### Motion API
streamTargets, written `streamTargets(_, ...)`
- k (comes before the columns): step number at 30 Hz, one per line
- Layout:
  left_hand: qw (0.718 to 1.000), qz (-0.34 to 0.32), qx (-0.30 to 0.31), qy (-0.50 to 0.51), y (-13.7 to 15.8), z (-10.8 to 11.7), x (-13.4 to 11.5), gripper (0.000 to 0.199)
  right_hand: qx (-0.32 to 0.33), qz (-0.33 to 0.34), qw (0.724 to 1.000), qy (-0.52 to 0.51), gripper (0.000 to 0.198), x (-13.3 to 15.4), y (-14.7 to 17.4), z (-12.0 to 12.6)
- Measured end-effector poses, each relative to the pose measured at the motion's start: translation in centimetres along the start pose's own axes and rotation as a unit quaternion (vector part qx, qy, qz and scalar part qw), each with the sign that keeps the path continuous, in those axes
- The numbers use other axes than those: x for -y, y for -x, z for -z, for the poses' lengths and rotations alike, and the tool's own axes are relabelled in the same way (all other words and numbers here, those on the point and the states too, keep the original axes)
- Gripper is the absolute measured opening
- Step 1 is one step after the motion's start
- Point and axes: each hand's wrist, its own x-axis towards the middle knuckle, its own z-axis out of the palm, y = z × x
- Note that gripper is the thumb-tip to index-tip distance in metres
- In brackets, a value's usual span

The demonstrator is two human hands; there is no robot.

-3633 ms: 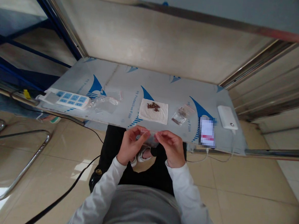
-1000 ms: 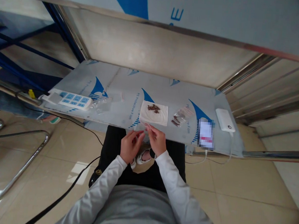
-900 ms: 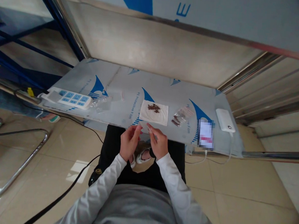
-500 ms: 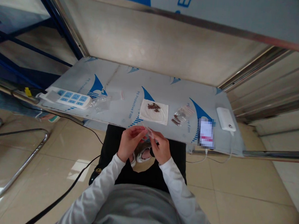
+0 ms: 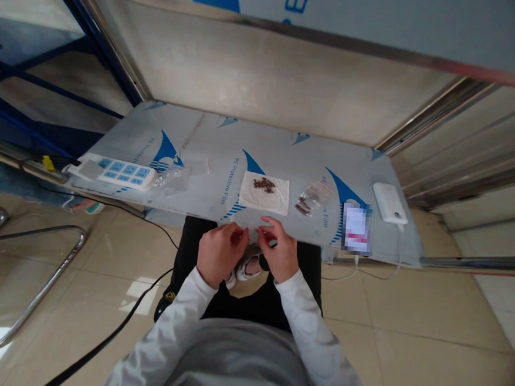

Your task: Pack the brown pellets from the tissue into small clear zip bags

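My left hand [image 5: 223, 250] and my right hand [image 5: 279, 250] face each other at the table's front edge, above my lap. Thumb and fingers are pinched on both. Between the fingertips there is a small clear plastic bag [image 5: 253, 235], see-through and hard to make out. Just beyond the hands, a white cloth [image 5: 265, 202] lies flat with a pile of small brown pieces [image 5: 264, 185] on it. To its right rests a clear zip bag [image 5: 318, 192] with several brown sticks [image 5: 303, 206] at its lower left; I cannot tell whether they are inside it.
A white power strip [image 5: 126, 173] with blue sockets is at the left, beside empty-looking clear bags [image 5: 177, 178]. At the right are a phone [image 5: 355, 228] and a white power bank [image 5: 389, 203], both cabled. A shelf edge [image 5: 269, 26] hangs above the film-covered table [image 5: 217, 140].
My fingertips have drawn slightly apart, and my left hand has turned with its back more upward. The clear bag between them shows less. The things on the table have stayed put.
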Motion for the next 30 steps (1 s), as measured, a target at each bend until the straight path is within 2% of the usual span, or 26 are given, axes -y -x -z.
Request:
streamTargets(3, 0.996, -0.033, 0.015, -0.082, -0.1, 0.3, -0.2, 0.022, 0.048, 0.063, 0.996, 0.052, 0.023, -0.3, 0.3, 0.2)
streamTargets(6, 0.995, -0.062, 0.042, -0.071, -0.1, 0.7, -0.8, 0.017, 0.108, 0.117, 0.982, 0.106, 0.026, 0.0, 0.0, 0.7)
streamTargets(10, 0.989, -0.123, 0.077, 0.010, 0.0, 1.6, -1.1, 0.019, 0.124, 0.110, 0.981, 0.098, 0.030, 1.0, -0.9, 1.5)
streamTargets(12, 0.988, -0.140, 0.039, 0.058, -0.1, 2.0, -0.7, 0.016, 0.119, 0.093, 0.988, 0.043, 0.037, 1.3, -1.2, 2.0)
streamTargets(13, 0.989, -0.124, -0.002, 0.078, -0.2, 2.1, -0.2, 0.015, 0.115, 0.079, 0.990, 0.011, 0.040, 1.4, -1.3, 2.3)
streamTargets(15, 0.987, -0.038, -0.078, 0.135, -0.4, 2.2, 0.9, 0.027, 0.116, 0.046, 0.990, -0.059, 0.043, 1.3, -1.4, 2.8)
streamTargets(16, 0.979, 0.019, -0.084, 0.183, -0.5, 2.2, 1.5, 0.033, 0.124, 0.030, 0.987, -0.097, 0.041, 1.1, -1.3, 3.0)
streamTargets(18, 0.945, 0.111, -0.018, 0.307, -0.8, 2.2, 2.4, 0.037, 0.154, 0.010, 0.973, -0.172, 0.032, 0.8, -1.3, 3.4)
streamTargets(20, 0.896, 0.155, 0.069, 0.410, -0.9, 2.3, 2.8, 0.035, 0.182, 0.001, 0.959, -0.217, 0.025, 0.5, -1.2, 3.6)
streamTargets(21, 0.879, 0.165, 0.090, 0.439, -0.9, 2.3, 2.9, 0.033, 0.192, -0.005, 0.955, -0.227, 0.025, 0.5, -1.2, 3.7)
streamTargets(23, 0.864, 0.176, 0.091, 0.464, -0.8, 2.2, 2.8, 0.031, 0.199, -0.026, 0.952, -0.231, 0.027, 0.6, -1.2, 3.6)
streamTargets(25, 0.863, 0.181, 0.089, 0.463, -0.8, 2.1, 2.9, 0.030, 0.191, -0.050, 0.956, -0.218, 0.033, 0.7, -1.3, 3.7)
streamTargets(27, 0.875, 0.180, 0.106, 0.437, -0.7, 2.1, 3.2, 0.032, 0.188, -0.051, 0.963, -0.188, 0.043, 0.8, -1.4, 3.8)
streamTargets(29, 0.906, 0.154, 0.103, 0.380, -0.6, 2.5, 3.4, 0.033, 0.194, -0.033, 0.968, -0.155, 0.051, 0.8, -1.6, 4.1)
streamTargets(30, 0.930, 0.119, 0.084, 0.337, -0.5, 2.9, 3.4, 0.034, 0.200, -0.024, 0.969, -0.140, 0.052, 0.8, -1.6, 4.3)
